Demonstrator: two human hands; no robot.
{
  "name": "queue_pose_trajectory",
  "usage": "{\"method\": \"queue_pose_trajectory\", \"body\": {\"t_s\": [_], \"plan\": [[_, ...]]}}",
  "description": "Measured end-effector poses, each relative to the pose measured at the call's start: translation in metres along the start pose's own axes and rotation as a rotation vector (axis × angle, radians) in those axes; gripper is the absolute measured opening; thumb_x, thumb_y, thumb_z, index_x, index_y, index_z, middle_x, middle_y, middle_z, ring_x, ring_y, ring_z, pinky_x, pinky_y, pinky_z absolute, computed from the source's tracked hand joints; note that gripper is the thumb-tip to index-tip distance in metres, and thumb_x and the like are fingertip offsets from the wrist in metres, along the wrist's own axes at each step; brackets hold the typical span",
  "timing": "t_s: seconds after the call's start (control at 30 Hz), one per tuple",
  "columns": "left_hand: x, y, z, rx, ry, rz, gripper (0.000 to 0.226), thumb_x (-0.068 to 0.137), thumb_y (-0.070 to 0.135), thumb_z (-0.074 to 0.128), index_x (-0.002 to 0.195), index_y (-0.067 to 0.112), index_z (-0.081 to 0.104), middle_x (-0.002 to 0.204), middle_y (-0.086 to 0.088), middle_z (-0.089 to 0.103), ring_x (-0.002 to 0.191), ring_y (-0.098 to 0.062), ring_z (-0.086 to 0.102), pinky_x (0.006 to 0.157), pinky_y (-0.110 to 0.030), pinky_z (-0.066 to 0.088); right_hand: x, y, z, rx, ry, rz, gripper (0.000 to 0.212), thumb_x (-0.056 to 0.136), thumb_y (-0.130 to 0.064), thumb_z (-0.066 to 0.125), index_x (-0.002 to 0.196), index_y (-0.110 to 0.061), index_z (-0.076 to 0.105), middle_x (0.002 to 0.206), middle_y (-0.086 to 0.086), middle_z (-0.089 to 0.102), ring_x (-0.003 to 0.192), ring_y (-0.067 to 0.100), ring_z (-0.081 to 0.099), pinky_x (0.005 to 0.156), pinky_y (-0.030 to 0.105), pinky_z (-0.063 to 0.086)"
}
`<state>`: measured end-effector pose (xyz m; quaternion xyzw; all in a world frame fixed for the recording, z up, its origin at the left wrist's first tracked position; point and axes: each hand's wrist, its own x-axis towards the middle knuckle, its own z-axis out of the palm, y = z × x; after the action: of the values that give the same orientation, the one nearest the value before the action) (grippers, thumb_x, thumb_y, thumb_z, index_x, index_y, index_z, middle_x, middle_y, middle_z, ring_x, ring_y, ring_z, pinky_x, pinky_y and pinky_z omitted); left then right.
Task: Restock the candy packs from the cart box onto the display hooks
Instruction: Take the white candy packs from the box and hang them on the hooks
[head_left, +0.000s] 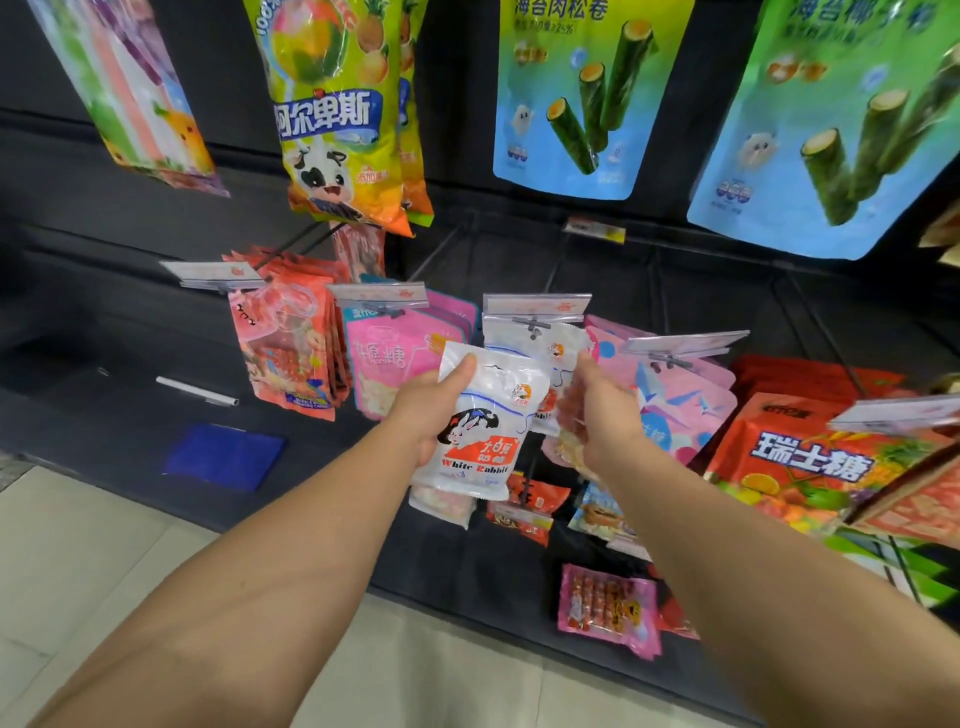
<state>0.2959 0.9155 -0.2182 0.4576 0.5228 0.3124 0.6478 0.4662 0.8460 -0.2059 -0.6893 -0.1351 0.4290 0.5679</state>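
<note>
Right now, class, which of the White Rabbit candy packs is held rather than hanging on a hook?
The White Rabbit pack with the rabbit picture showing, gripped by the left hand. The other white pack hangs from its hook behind it.

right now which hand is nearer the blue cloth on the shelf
Left. The left hand, holding a White Rabbit pack, is right of the blue cloth; the right hand is farther right.

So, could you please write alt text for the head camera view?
A person's left hand holds a White Rabbit candy pack before a display hook carrying matching packs, while the right hand grips those. Pink and red candy packs hang alongside.
</note>
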Motion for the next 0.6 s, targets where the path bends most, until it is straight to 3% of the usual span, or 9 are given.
{"method": "queue_pose_trajectory", "body": {"t_s": [0.13,0.27,0.33,0.43,0.6], "plan": [[0.005,0.008,0.023,-0.02,-0.04,0.055,0.043,0.089,0.052,0.068,0.115,0.017,0.068,0.103,-0.01,0.077,0.092,-0.03,0.074,0.087,-0.049,0.06,-0.012,-0.002,-0.003,0.015,-0.26,-0.146,0.028,0.094,-0.033,0.065,0.113,-0.013,0.065,0.089,0.0,0.075,0.068,0.012,0.07,0.058,0.025,0.052],[0.007,0.015,0.038,-0.043,-0.041,0.05,0.026,0.092,0.047,0.066,0.093,0.021,0.066,0.093,-0.008,0.076,0.082,-0.027,0.075,0.075,-0.041,0.063,-0.007,-0.005,0.001,0.024,-0.164,-0.158,0.024,0.091,-0.017,0.07,0.113,-0.01,0.066,0.096,0.01,0.076,0.078,0.025,0.076,0.066,0.038,0.061],[0.01,0.016,0.043,-0.053,-0.034,0.047,0.027,0.091,0.049,0.067,0.095,0.022,0.067,0.099,-0.01,0.077,0.087,-0.028,0.075,0.08,-0.044,0.062,-0.005,-0.009,0.001,0.006,-0.114,-0.172,0.018,0.09,-0.017,0.071,0.107,-0.012,0.066,0.094,0.01,0.076,0.077,0.025,0.075,0.065,0.037,0.061],[0.012,0.018,0.049,-0.071,-0.02,0.04,0.025,0.091,0.049,0.068,0.096,0.025,0.065,0.102,-0.008,0.076,0.089,-0.026,0.074,0.075,-0.038,0.061,0.0,-0.012,0.002,0.011,-0.079,-0.184,0.008,0.091,-0.018,0.069,0.098,-0.016,0.065,0.089,0.008,0.076,0.069,0.021,0.074,0.056,0.031,0.059],[0.018,0.019,0.052,-0.053,0.009,0.039,0.033,0.091,0.051,0.066,0.105,0.021,0.065,0.106,-0.008,0.075,0.093,-0.027,0.074,0.077,-0.039,0.061,0.002,-0.016,0.006,0.002,-0.07,-0.195,0.008,0.092,-0.022,0.069,0.094,-0.019,0.062,0.082,0.002,0.075,0.063,0.017,0.074,0.054,0.029,0.058]]}}
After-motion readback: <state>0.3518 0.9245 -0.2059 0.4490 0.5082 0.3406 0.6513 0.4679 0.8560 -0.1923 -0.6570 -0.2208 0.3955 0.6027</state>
